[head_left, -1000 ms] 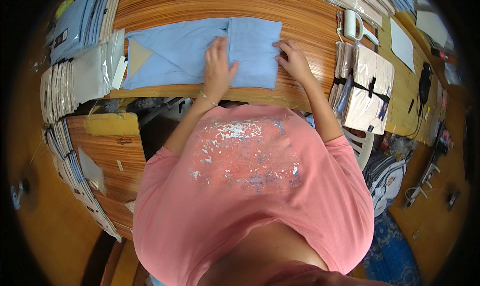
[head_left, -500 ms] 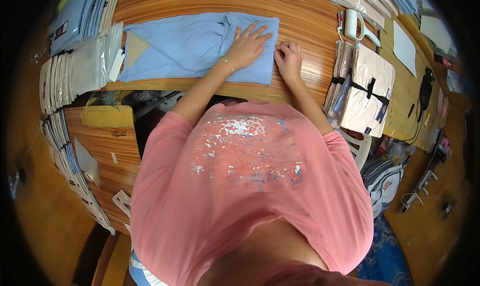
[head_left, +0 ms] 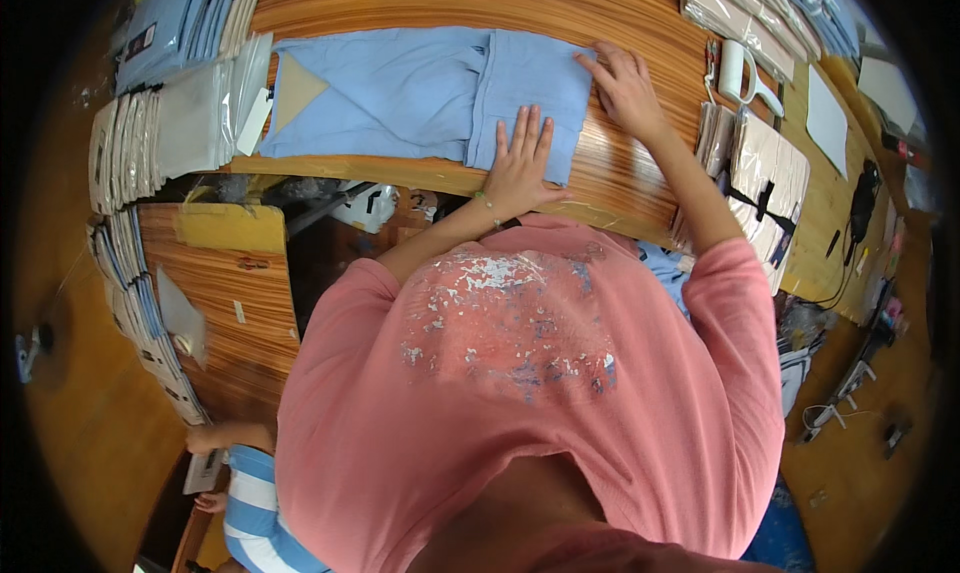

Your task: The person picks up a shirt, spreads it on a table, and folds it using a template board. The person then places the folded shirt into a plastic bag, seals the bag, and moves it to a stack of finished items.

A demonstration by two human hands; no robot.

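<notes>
A folded light blue garment [head_left: 400, 93] lies lengthwise across the striped wooden table, with a beige triangle [head_left: 297, 91] showing at its left end. A raised fold runs across the cloth right of its middle. My left hand [head_left: 518, 178] rests flat near the front edge of the right-hand part, fingers stretched away from me and thumb out to the right. At the far right corner of the cloth is my right hand [head_left: 627, 88]; its fingers are extended, and the thumb side touches the corner.
Bagged garments [head_left: 165, 138] stand stacked at the left. At the right are a white tape dispenser [head_left: 735, 71], a tied beige bundle [head_left: 768, 173] and a white sheet [head_left: 826, 108]. A person in a blue-and-white striped top [head_left: 252, 498] reaches in at lower left.
My left hand has slid from the cloth's far part to its near edge. My right hand has moved away from me to the far right corner and opened. Another person has come into view.
</notes>
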